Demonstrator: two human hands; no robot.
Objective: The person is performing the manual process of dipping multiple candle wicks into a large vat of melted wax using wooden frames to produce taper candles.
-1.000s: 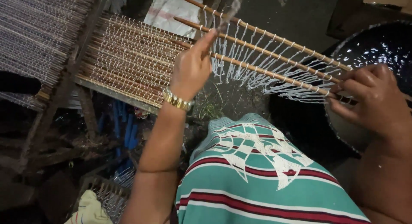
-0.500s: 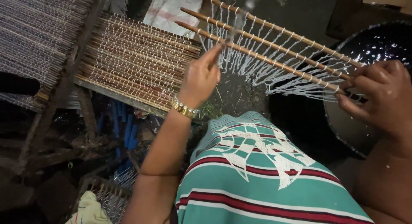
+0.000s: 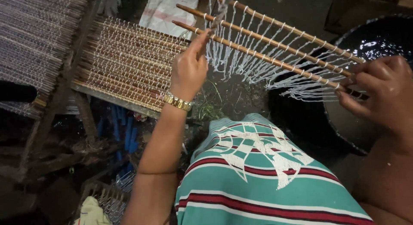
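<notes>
Right hand (image 3: 380, 93) gripped the ends of three wooden sticks (image 3: 275, 44); left hand (image 3: 188, 70) pinched the white strands (image 3: 232, 57) hanging there, apparently separating them; next move likely needed gentle pulls

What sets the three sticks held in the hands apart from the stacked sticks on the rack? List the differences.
The held sticks are few, spread apart and slanted in the air, with white strands hanging loose. The stacked sticks are many, packed tightly side by side, lying flat on the rack. Both are thin brown sticks looped with white strands.

Gold-coloured link bracelet (image 3: 177, 101) on left wrist; teal garment (image 3: 266, 182), red-and-white stripes, perhaps a wrap.
</notes>
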